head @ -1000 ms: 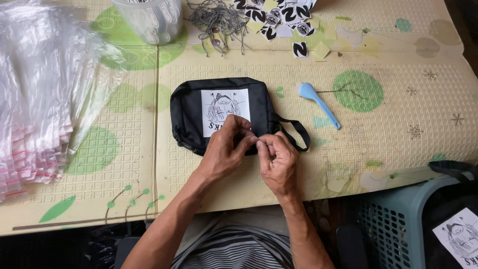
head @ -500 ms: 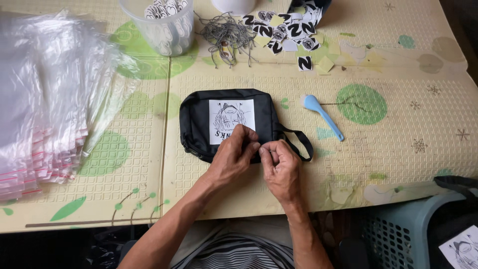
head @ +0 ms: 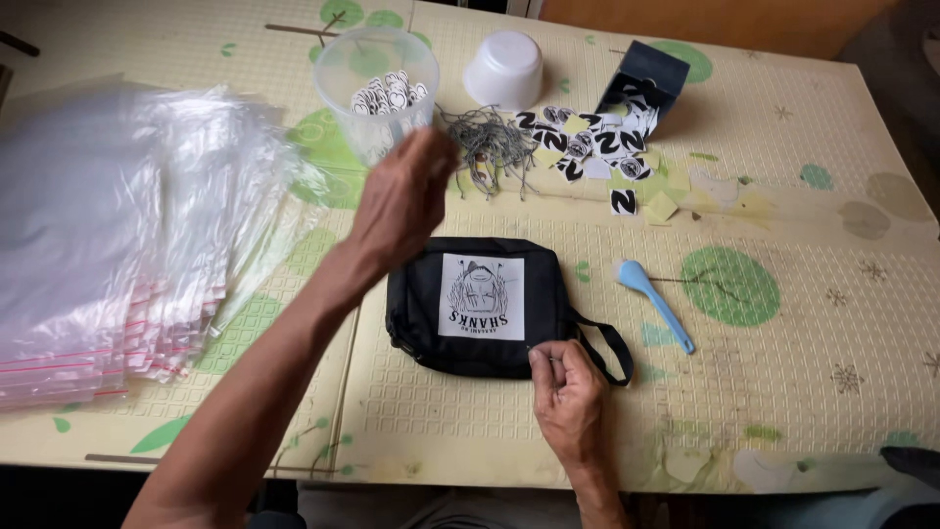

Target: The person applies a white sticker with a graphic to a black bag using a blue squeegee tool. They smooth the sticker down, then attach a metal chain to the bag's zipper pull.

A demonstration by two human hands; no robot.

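Bags (head: 108, 235) left of pouch (head: 480, 304) — spoon (head: 654, 302) right, cup (head: 377, 93) behind

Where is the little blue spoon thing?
In the head view the blue plastic tool lies on the table mat, right of the black pouch and its strap loop, below the scattered black-and-white tags.

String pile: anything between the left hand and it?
Nothing visible. The left hand hovers in front of the clear cup, right beside the string pile, with only bare mat between them. The right hand pinches at the black pouch edge, well clear of that path.
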